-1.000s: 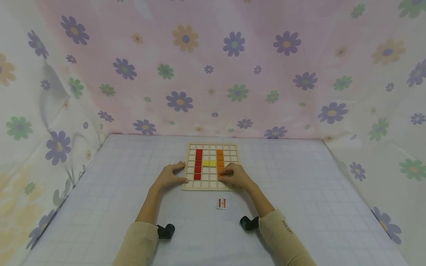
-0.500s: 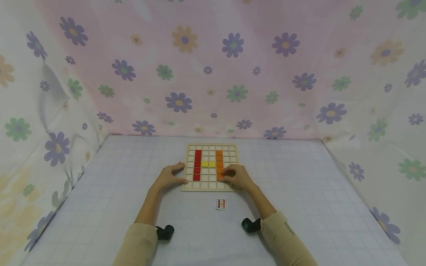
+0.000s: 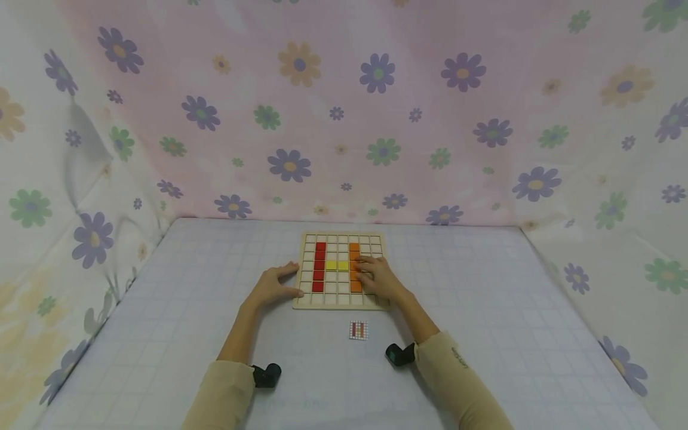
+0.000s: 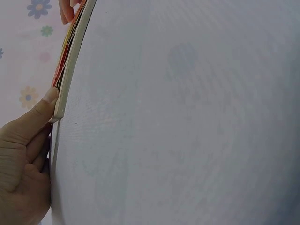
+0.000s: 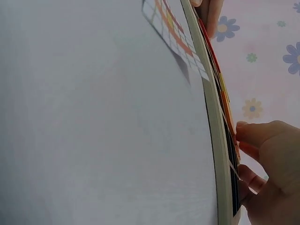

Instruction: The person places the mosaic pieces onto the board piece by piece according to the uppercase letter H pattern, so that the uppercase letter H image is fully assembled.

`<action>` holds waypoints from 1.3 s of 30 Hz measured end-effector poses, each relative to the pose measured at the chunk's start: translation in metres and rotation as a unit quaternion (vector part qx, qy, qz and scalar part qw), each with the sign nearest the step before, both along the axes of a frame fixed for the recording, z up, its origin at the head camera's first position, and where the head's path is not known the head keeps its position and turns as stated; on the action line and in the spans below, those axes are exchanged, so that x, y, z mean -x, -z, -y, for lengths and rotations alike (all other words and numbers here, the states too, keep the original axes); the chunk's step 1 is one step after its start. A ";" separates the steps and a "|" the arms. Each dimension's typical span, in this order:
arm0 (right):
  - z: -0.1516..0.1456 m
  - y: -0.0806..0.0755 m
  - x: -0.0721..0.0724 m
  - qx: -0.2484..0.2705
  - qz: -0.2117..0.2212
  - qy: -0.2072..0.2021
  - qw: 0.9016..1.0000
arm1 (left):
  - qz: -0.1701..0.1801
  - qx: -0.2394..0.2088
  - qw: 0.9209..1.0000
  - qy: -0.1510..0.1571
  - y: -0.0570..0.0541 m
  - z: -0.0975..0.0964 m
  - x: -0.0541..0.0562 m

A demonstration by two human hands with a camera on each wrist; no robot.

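Note:
A wooden grid board [image 3: 335, 300] lies on the table in the head view. Red tiles [image 3: 319, 267] form a column on its left, orange tiles [image 3: 356, 286] another on its right, and yellow tiles [image 3: 337, 266] bridge the two. My left hand [image 3: 271, 284] rests along the board's left side, fingers and thumb spread; in the left wrist view the thumb [image 4: 38, 113] is at the board's near corner. Fingertips of my right hand [image 3: 380, 279] touch the orange column and cover part of it. Nothing is lifted in either hand.
A small printed card [image 3: 359, 330] with a similar coloured grid pattern lies just in front of the board. Black wrist cameras [image 3: 400, 355] stick out from both sleeves. Flowered cloth [image 3: 344, 137] hangs behind and at both sides of the pale table.
My right hand has moved from the lowest orange tile up along the column, and its fingers have loosened and spread. The nearest orange tile now shows in its cell. The left hand stays put.

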State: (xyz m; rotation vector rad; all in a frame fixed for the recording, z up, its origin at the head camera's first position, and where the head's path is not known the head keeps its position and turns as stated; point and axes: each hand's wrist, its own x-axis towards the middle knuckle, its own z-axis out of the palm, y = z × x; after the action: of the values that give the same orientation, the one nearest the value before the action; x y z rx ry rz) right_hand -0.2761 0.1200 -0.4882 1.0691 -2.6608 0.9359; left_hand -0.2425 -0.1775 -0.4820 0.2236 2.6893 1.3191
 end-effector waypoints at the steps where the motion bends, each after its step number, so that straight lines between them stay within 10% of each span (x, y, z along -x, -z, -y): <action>1: 0.000 -0.001 -0.001 -0.010 -0.001 0.003 1.000 | 0.000 0.000 1.000 0.000 0.000 0.000 0.000; 18: -0.011 -0.010 0.003 0.070 0.122 0.012 0.990 | 0.002 -0.005 1.000 -0.002 0.003 0.000 0.001; 28: -0.001 -0.011 0.026 0.090 0.087 0.039 0.991 | -0.004 -0.005 1.000 0.001 0.001 0.002 0.000; 39: 0.007 -0.002 0.030 -0.039 0.088 0.096 0.991 | -0.005 0.000 1.000 0.007 0.004 0.002 0.001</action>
State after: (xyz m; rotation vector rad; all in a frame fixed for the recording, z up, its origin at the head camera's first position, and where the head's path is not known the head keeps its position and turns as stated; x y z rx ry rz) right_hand -0.3063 0.1128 -0.4863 0.7582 -2.9014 0.9332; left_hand -0.2436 -0.1798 -0.4859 0.2489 2.6914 1.3175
